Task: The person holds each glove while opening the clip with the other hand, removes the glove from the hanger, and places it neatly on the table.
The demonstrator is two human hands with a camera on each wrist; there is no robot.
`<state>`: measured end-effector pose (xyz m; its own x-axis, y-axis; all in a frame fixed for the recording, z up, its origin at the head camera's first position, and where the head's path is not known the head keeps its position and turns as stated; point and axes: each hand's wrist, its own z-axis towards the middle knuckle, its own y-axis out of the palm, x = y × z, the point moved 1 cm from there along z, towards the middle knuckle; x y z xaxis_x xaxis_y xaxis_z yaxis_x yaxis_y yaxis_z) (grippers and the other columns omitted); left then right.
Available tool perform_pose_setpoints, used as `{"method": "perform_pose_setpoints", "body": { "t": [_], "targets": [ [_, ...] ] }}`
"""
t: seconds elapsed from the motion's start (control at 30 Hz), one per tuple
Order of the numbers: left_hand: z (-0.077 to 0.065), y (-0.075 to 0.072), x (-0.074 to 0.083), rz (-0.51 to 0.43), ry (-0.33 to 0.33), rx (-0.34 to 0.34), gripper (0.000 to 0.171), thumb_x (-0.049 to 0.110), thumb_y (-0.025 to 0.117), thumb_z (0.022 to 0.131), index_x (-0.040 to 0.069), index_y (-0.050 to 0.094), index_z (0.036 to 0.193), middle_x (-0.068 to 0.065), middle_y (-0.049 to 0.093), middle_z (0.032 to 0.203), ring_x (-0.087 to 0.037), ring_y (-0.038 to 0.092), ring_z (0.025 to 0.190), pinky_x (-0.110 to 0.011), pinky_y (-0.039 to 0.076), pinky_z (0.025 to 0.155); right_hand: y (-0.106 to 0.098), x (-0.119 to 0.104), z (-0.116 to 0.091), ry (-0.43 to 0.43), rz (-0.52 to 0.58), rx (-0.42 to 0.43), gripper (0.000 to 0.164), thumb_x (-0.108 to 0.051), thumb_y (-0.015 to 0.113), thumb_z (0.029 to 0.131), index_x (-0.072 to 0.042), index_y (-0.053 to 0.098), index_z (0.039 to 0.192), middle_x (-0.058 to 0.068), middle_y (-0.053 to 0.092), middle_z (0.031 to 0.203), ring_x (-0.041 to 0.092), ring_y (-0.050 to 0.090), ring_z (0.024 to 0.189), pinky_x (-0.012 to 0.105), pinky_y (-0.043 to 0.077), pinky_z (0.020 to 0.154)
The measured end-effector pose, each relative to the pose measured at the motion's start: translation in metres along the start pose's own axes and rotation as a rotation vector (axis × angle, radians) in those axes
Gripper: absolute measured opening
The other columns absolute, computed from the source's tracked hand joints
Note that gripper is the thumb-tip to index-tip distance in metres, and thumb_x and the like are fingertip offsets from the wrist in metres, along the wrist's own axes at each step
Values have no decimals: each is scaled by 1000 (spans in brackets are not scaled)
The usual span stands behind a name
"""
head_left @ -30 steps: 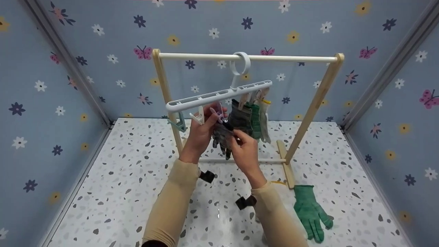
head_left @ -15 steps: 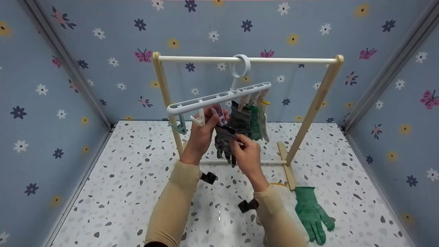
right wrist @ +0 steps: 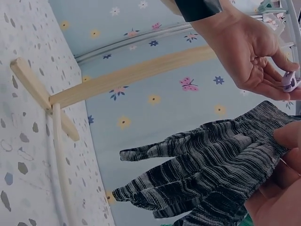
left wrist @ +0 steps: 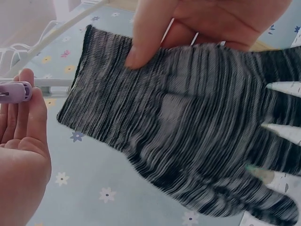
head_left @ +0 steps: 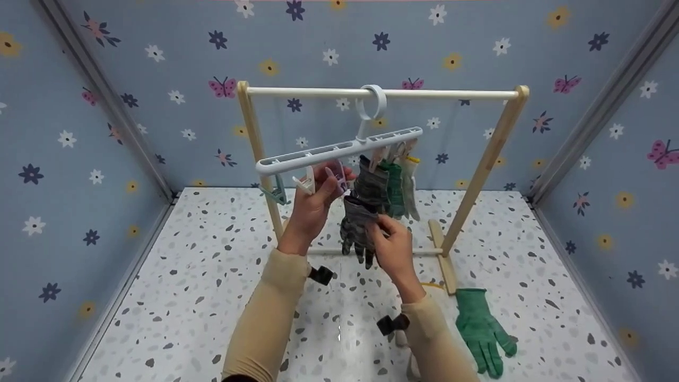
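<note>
Held glove (head_left: 359, 225), two hands (head_left: 313, 207) (head_left: 395, 252), one hanger (head_left: 361, 141)

Head view: bright, even light; thin glare streak on glossy white grey-speckled surface (head_left: 201, 297), roughly midway between side edges; wide-angle stretch at borders. Left wrist: upper-left corner washed out, stripes crisp on black-and-grey knit glove (left wrist: 197, 127). Right wrist: duller, cool cast.
</note>
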<state>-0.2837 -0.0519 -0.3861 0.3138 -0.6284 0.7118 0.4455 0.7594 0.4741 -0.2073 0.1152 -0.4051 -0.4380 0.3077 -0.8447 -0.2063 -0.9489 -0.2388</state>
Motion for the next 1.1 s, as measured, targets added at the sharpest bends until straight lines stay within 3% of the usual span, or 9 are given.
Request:
{"method": "perform_pose_setpoints", "body": {
  "t": [0.2, 0.4, 0.63, 0.87, 1.1],
  "targets": [
    [-2, -1, 0, -8, -12, -1, 52, 32, 72, 90, 0, 57, 128, -19, 64, 120, -29, 64, 113, -40, 46, 101, -8, 3, -8, 33, 22, 13, 13, 1, 62, 96, 7, 72, 101, 19, 71, 91, 28, 68, 83, 42, 56, 80],
    [-4, -2, -1, -33, -10, 23, 54, 30, 71, 91, -3, 55, 130, -17, 63, 119, -25, 65, 110, -34, 49, 97, -18, 8, -16, 54, -5, 26, 12, 1, 63, 95, 6, 73, 100, 17, 71, 89, 25, 66, 81, 30, 53, 74],
    [-5, -1, -2, -15, -17, 39, 64, 31, 71, 91, -11, 49, 133, -18, 63, 120, -25, 64, 109, -34, 49, 97, -26, 19, -24, 110, 10, 33, 12, -2, 63, 96, 5, 73, 97, 12, 68, 82, 19, 60, 72, 28, 46, 64],
    [-6, -3, 0, -50, -11, 54, 53, 30, 73, 90, -4, 58, 128, -18, 64, 118, -24, 65, 105, -33, 50, 95, -31, 28, -34, 166, 29, 21, 16, -3, 63, 96, 3, 65, 82, 0, 48, 67, 14, 43, 60, 27, 36, 57],
    [-5, -5, 2, -50, -7, 55, 55, 30, 73, 90, -5, 57, 130, -18, 63, 119, -24, 65, 106, -35, 49, 97, -38, 35, -43, 243, 57, -14, 13, -4, 63, 97, 4, 66, 88, 5, 54, 72, 14, 45, 64, 27, 38, 59]
  ]
}}
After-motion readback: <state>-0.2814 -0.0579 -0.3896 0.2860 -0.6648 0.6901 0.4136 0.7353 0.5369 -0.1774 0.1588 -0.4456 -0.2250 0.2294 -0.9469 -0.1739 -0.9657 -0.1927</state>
